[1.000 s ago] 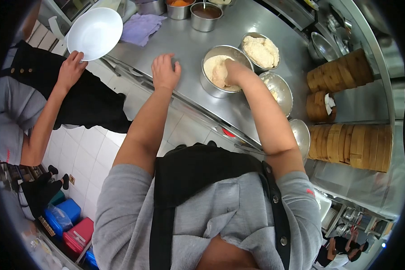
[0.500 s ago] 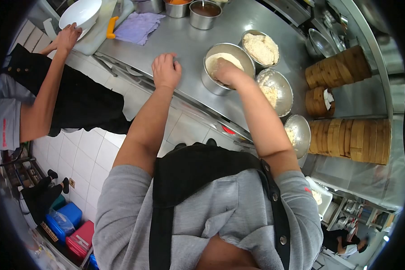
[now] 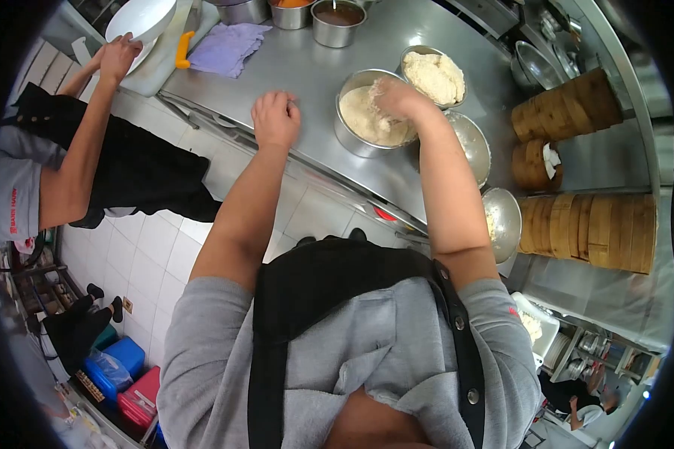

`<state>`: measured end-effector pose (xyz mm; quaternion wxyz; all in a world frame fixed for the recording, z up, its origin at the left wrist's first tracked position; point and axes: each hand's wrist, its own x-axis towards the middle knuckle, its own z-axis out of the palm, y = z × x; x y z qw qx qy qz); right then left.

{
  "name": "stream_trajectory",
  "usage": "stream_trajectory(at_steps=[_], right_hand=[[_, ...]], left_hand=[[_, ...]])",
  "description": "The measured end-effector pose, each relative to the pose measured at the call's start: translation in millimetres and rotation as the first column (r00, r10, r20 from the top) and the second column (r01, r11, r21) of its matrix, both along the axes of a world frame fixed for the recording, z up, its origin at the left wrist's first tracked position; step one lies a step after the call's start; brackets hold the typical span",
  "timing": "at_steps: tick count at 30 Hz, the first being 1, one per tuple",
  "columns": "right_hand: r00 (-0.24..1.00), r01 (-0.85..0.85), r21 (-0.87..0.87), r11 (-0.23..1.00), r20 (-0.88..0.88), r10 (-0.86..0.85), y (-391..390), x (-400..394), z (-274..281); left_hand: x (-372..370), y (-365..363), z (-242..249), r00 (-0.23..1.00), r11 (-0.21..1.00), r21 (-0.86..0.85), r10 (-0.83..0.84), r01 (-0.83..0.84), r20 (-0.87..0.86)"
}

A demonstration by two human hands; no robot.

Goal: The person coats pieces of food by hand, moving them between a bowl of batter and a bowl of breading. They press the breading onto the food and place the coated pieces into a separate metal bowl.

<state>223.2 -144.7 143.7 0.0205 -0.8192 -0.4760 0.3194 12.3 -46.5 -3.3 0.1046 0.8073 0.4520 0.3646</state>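
My left hand [image 3: 275, 120] rests near the front edge of the steel table [image 3: 307, 82], its fingers curled in and holding nothing visible. Over the right side of a deep metal pot [image 3: 346, 133], my right hand [image 3: 398, 99] has bent fingers coated with a pale crumbly mixture, some of it between them. More of this pale mixture [image 3: 367, 120] lies in the pot. Just behind to the right is a metal bowl heaped with pale shreds [image 3: 433, 77]. My right forearm partly covers another metal bowl [image 3: 473, 150].
Another metal bowl [image 3: 504, 224] stands nearer on the right, beside stacked bamboo steamers [image 3: 588, 232]. Sauce [image 3: 338, 24] and orange-filled containers are at the back, near a purple cloth [image 3: 226, 49]. At left, a co-worker's hands [image 3: 120, 56] hold a white bowl [image 3: 140, 21].
My right hand has risen out of the pot's middle toward its right rim, uncovering more of the mixture. My left hand has barely moved. The view has shifted slightly.
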Motion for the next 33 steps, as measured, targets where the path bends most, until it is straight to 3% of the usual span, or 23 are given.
stream_trajectory(at_steps=[1, 4, 8, 12, 15, 18, 21, 24, 27, 30, 31, 33], right_hand=[[0.989, 0.097, -0.029, 0.995, -0.112, -0.100, -5.1, -6.5, 13.2], [0.992, -0.055, -0.014, 0.998, 0.112, 0.057, -10.9, -30.8, -11.9], [0.976, 0.100, -0.014, 0.995, 0.194, -0.096, -8.8, -43.7, -24.1], [0.945, 0.147, 0.054, 0.988, 0.288, -0.156, -12.3, -29.7, -33.4], [0.987, 0.015, -0.004, 1.000, 0.163, -0.014, -15.2, -16.1, -21.9], [0.999, -0.035, 0.145, 0.989, 0.043, 0.029, -17.1, -6.1, -25.6], [0.988, -0.152, 0.036, 0.988, 0.021, 0.152, -9.6, 2.4, -22.6], [0.989, -0.107, 0.166, 0.980, 0.121, 0.087, -8.3, 17.9, -33.3], [0.999, -0.049, 0.150, 0.988, -0.007, 0.050, -17.6, 2.0, 8.4], [0.981, -0.191, -0.002, 0.982, 0.042, 0.191, -14.3, -13.4, -23.1], [0.993, -0.118, -0.034, 0.992, 0.019, 0.119, -8.9, -10.6, -25.2], [0.978, -0.210, -0.015, 0.978, -0.011, 0.209, 0.7, 9.6, -18.4]], left_hand=[[-0.4, 0.1, -0.6, 1.000, 1.000, 0.005, -0.001, 0.001, 0.005], [0.8, -0.1, -0.3, 1.000, 0.998, 0.065, 0.009, -0.009, 0.005], [-0.6, 0.0, 0.3, 1.000, 0.997, 0.075, 0.011, -0.011, 0.003], [0.4, 0.9, -0.2, 1.000, 0.998, 0.061, 0.008, -0.009, 0.012], [-1.3, 0.0, -3.3, 1.000, 1.000, 0.022, 0.014, -0.014, 0.020], [-1.0, 1.3, 0.6, 1.000, 1.000, 0.021, -0.002, 0.001, 0.023], [0.3, -0.3, 0.8, 1.000, 1.000, 0.026, 0.001, -0.002, 0.030], [0.3, -0.9, 1.9, 1.000, 1.000, 0.022, 0.004, -0.005, 0.029], [-0.4, -1.6, 3.9, 1.000, 1.000, 0.010, 0.002, -0.002, 0.026], [-0.7, -3.5, 3.7, 1.000, 1.000, 0.022, 0.001, -0.001, 0.012], [-0.8, -2.6, 2.2, 1.000, 0.999, 0.045, 0.004, -0.004, 0.001], [-1.1, 0.1, 2.3, 1.000, 0.998, 0.066, 0.014, -0.013, -0.006]])
